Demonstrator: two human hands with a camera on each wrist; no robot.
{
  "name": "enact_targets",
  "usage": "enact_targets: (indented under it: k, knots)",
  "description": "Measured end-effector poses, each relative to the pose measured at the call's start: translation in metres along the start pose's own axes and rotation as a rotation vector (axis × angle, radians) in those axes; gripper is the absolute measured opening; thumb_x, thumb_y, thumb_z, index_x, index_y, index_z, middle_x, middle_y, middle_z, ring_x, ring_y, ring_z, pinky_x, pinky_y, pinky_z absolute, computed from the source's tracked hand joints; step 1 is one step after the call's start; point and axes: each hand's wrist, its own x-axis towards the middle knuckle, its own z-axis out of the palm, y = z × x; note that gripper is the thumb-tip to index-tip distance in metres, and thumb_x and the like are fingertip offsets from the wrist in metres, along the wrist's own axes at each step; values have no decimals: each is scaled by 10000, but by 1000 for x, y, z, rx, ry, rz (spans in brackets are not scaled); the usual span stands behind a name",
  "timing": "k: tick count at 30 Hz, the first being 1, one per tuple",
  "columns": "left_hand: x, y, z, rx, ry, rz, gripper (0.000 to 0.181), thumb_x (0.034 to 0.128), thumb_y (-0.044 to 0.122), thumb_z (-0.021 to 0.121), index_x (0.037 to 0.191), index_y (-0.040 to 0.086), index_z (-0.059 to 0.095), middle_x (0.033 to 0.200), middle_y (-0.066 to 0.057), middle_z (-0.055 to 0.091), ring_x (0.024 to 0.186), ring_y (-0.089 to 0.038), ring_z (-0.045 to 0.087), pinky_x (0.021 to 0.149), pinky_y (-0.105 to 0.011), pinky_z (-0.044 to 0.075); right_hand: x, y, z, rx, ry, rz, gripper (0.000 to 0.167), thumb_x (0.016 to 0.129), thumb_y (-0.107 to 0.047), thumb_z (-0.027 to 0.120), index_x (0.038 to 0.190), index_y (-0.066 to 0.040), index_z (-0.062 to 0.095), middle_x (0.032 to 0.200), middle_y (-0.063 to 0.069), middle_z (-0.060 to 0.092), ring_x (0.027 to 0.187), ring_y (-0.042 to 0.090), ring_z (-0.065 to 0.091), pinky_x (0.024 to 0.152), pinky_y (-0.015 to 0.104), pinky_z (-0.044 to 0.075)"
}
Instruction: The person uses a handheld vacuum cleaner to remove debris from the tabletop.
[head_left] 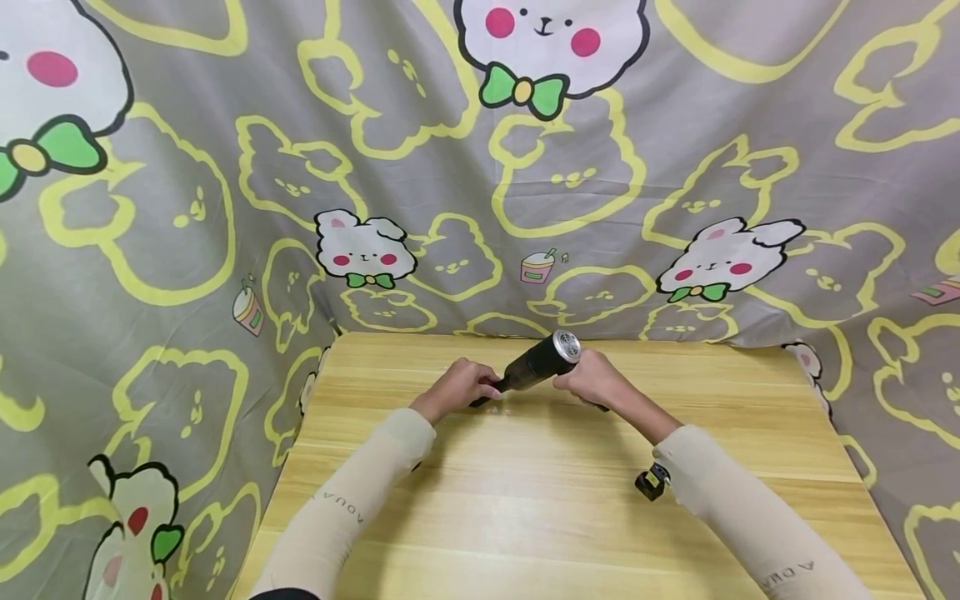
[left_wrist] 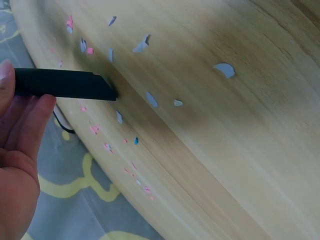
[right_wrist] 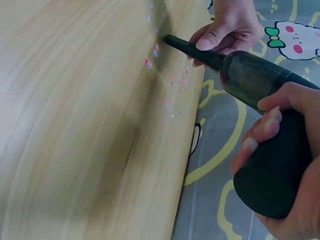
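Scraps (left_wrist: 152,99) lie scattered on the table (head_left: 525,500) around your narrow nozzle (left_wrist: 65,83), with your left hand (head_left: 462,383) nearer to them than your right hand (head_left: 596,379). You hold the handheld vacuum (head_left: 536,364) between both hands over the far part of the tabletop; its long axis slants from the nozzle tip, low on your left, up and away to the vented end (head_left: 567,344) on your right. Your left thumb and fingers pinch the nozzle, while your right fingers wrap the handle (right_wrist: 272,165). Whether the tip touches the wood, you cannot tell from these views.

The nozzle is dark, slim and cut at an angle; the barrel (right_wrist: 250,75) behind it is smoky and see-through, the handle matte and rounded. Your scraps look like thin paper, pink and pale, irregularly torn or cut. The tabletop shows pale, streaky wood grain.
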Motion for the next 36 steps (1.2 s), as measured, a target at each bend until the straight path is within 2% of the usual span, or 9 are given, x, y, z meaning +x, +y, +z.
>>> enact_targets:
  k: [4, 10, 16, 21, 24, 29, 36]
  knots:
    - [2, 1, 3, -11, -5, 19, 171, 897, 178, 809, 1046, 94, 817, 983, -47, 821, 850, -141, 768, 743, -244, 604, -3, 2, -2, 11, 2, 2, 234, 808, -177, 665, 924, 26, 660, 483, -41, 450, 398, 108, 394, 402, 248, 338]
    - [3, 6, 5, -20, -28, 2, 182, 907, 196, 803, 1056, 94, 816, 999, -45, 820, 888, -147, 772, 785, -256, 614, -7, 7, -5, -14, 12, 17, 170, 804, -187, 660, 745, -28, 642, 442, -61, 418, 374, 97, 375, 396, 246, 329]
    - [3, 11, 7, -28, -37, 11, 181, 910, 187, 801, 1060, 87, 814, 1008, -55, 818, 886, -159, 772, 782, -263, 618, -11, 10, -7, -38, 17, 7, 180, 819, -194, 668, 711, -57, 623, 438, -69, 401, 374, 94, 364, 404, 243, 321]
    - [5, 14, 11, -33, -54, 19, 196, 920, 184, 788, 1090, 90, 807, 1054, -58, 814, 923, -165, 776, 810, -255, 627, -16, 14, -11, -40, 8, 16, 195, 834, -207, 679, 783, -20, 672, 450, -63, 411, 390, 106, 377, 416, 250, 332]
    - [7, 17, 15, -22, -40, 37, 209, 919, 193, 787, 1100, 89, 806, 1055, -53, 815, 925, -157, 779, 836, -282, 634, -20, 17, -13, -38, 17, 15, 200, 831, -207, 680, 839, -6, 686, 453, -60, 412, 392, 109, 379, 417, 253, 335]
    - [9, 24, 22, 11, 8, 64, 230, 917, 203, 789, 1111, 81, 808, 1003, -41, 822, 864, -127, 779, 916, -326, 602, -25, 21, -17, -66, 46, -1, 184, 827, -204, 675, 729, -53, 637, 441, -69, 419, 379, 95, 383, 410, 250, 343]
    - [10, 35, 30, 8, 6, 53, 250, 952, 180, 747, 1164, 53, 783, 1037, -72, 815, 838, -106, 765, 749, -180, 599, -31, 29, -22, -64, 53, 29, 328, 818, -221, 673, 537, -142, 522, 401, -80, 404, 345, 85, 386, 392, 242, 353]
